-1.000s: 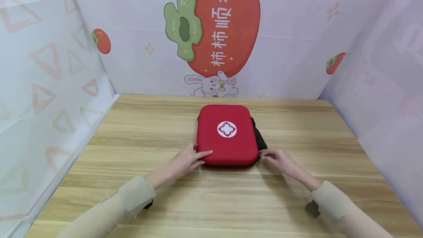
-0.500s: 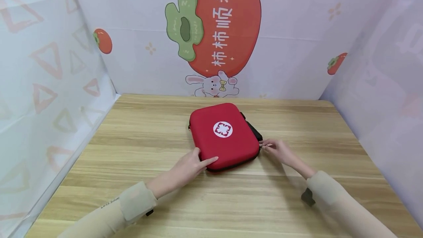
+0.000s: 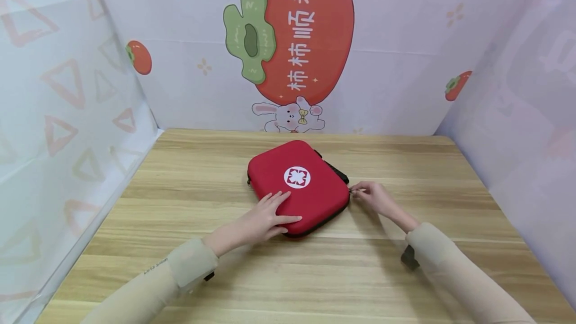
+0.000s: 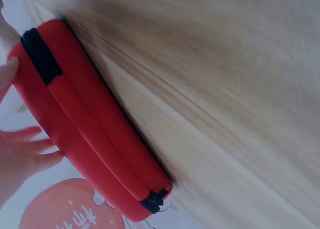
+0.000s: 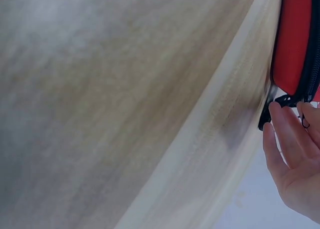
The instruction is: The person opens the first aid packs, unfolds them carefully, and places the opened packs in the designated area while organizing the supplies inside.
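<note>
A red first-aid case (image 3: 310, 164) with a white cross emblem lies flat and turned at an angle on the wooden table. My left hand (image 3: 256, 221) rests on its front left corner, fingers spread over the lid. In the left wrist view the case's side (image 4: 95, 134) shows a black zipper band running partway under a red strip. At the right corner my right hand (image 3: 377, 198) pinches a small zipper pull (image 5: 305, 121) between thumb and fingertips. A black carry handle (image 3: 337, 171) sticks out along the back right side.
The wooden table (image 3: 216, 164) reaches to a patterned back wall (image 3: 382, 89). Patterned sheets hang along the left (image 3: 67, 129) and right (image 3: 526, 114) sides. Black devices sit under both sleeves.
The case has turned counterclockwise, its right corner swinging back. The left hand has moved further onto the lid with fingers spreading, while the right hand stays at the zipper pull and shifts slightly back.
</note>
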Demonstrator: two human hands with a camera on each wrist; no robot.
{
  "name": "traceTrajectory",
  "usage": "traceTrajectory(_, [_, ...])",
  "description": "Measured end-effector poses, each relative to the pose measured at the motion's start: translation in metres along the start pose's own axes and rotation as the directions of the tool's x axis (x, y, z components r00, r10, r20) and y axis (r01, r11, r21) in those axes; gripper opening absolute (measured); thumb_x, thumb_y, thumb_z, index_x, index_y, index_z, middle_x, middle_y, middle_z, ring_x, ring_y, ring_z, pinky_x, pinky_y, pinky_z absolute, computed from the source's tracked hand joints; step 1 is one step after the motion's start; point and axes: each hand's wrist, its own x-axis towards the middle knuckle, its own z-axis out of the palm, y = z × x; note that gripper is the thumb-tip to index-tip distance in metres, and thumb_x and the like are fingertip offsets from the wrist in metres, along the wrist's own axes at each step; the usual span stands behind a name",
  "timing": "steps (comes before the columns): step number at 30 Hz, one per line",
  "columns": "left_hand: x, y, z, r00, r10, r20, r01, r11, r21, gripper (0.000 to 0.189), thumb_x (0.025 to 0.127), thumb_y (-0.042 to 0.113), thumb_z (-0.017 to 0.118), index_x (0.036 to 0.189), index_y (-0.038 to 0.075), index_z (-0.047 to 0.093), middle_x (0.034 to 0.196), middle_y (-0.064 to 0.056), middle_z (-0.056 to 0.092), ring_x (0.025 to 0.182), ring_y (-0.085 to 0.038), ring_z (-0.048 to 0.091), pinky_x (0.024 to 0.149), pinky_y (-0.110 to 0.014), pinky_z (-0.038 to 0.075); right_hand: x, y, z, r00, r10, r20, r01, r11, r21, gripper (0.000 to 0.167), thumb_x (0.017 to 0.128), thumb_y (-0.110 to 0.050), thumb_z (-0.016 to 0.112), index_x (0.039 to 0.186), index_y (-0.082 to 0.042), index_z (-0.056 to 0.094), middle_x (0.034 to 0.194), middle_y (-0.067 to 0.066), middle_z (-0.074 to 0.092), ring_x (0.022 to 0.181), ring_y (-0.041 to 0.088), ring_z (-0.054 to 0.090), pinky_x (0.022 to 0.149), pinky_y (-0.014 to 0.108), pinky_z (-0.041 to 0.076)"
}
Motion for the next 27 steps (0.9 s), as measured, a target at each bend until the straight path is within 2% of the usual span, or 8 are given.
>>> traceTrajectory(2, [0.000,-0.003,-0.002,0.998,-0.015,0.060,0.017,0.999,-0.035,0.043,0.081,0.026,0.063,0.123,0.027,0.054,0.131,-0.020,0.040,0.122,-0.038,0.034,0.099,-0.048,0.029,-0.001,0.000,0.000,1.000,0.002,0.011,-0.002,1.000,-0.004,0.014,0.084,0.002,0.054,0.092,0.010,0.063,0.093,0.023,0.063,0.079,0.029,0.063,0.068,0.024,0.050])
traceTrajectory(4, [0.000,-0.004,-0.004,0.996,-0.017,0.087,0.020,0.999,-0.038,0.044,0.083,0.027,0.061,0.125,0.027,0.052,0.131,-0.019,0.041,0.122,-0.039,0.035,0.099,-0.049,0.029,-0.002,-0.001,-0.001,1.000,-0.002,0.015,0.003,1.000,-0.023,0.013,0.084,0.003,0.055,0.090,0.010,0.063,0.088,0.021,0.064,0.078,0.029,0.063,0.068,0.025,0.050])
traceTrajectory(9, [0.001,-0.004,-0.006,0.996,-0.008,0.087,0.009,1.000,-0.008,0.043,0.083,0.029,0.060,0.126,0.028,0.051,0.130,-0.020,0.043,0.120,-0.039,0.037,0.097,-0.049,0.032,-0.006,-0.004,0.000,1.000,-0.028,0.010,0.029,0.997,-0.078,0.010,0.082,0.004,0.056,0.086,0.010,0.064,0.080,0.018,0.065,0.074,0.027,0.063,0.066,0.029,0.051])
traceTrajectory(17, [0.000,-0.004,-0.005,0.996,-0.024,0.090,0.024,1.000,0.002,0.043,0.084,0.030,0.060,0.126,0.028,0.051,0.130,-0.018,0.043,0.120,-0.037,0.038,0.097,-0.048,0.031,-0.023,-0.011,0.009,0.993,-0.104,0.055,0.110,0.987,-0.120,0.009,0.080,0.004,0.058,0.084,0.008,0.066,0.080,0.014,0.065,0.075,0.022,0.062,0.068,0.030,0.051])
traceTrajectory(20, [0.001,-0.004,-0.005,0.995,-0.033,0.091,0.032,0.999,0.012,0.043,0.084,0.032,0.058,0.126,0.029,0.050,0.130,-0.018,0.043,0.120,-0.037,0.038,0.098,-0.047,0.031,-0.030,-0.018,0.018,0.987,-0.139,0.077,0.149,0.979,-0.140,0.008,0.079,0.002,0.060,0.083,0.005,0.067,0.079,0.010,0.066,0.074,0.017,0.061,0.067,0.027,0.051])
traceTrajectory(24, [0.008,-0.002,-0.002,0.995,-0.043,0.095,0.038,0.998,0.053,0.044,0.085,0.036,0.056,0.128,0.031,0.048,0.130,-0.017,0.044,0.119,-0.035,0.040,0.098,-0.045,0.033,-0.037,-0.035,0.038,0.977,-0.153,0.151,0.174,0.976,-0.133,0.008,0.080,-0.004,0.062,0.084,0.000,0.068,0.078,0.003,0.065,0.070,0.007,0.057,0.063,0.021,0.049])
traceTrajectory(27, [0.014,-0.001,0.002,0.994,-0.061,0.092,0.051,0.993,0.108,0.044,0.085,0.039,0.054,0.129,0.033,0.046,0.130,-0.015,0.044,0.118,-0.033,0.042,0.097,-0.043,0.034,-0.039,-0.052,0.055,0.964,-0.157,0.214,0.179,0.980,-0.090,0.008,0.080,-0.004,0.062,0.085,0.000,0.067,0.074,0.001,0.065,0.067,0.004,0.056,0.061,0.019,0.048])
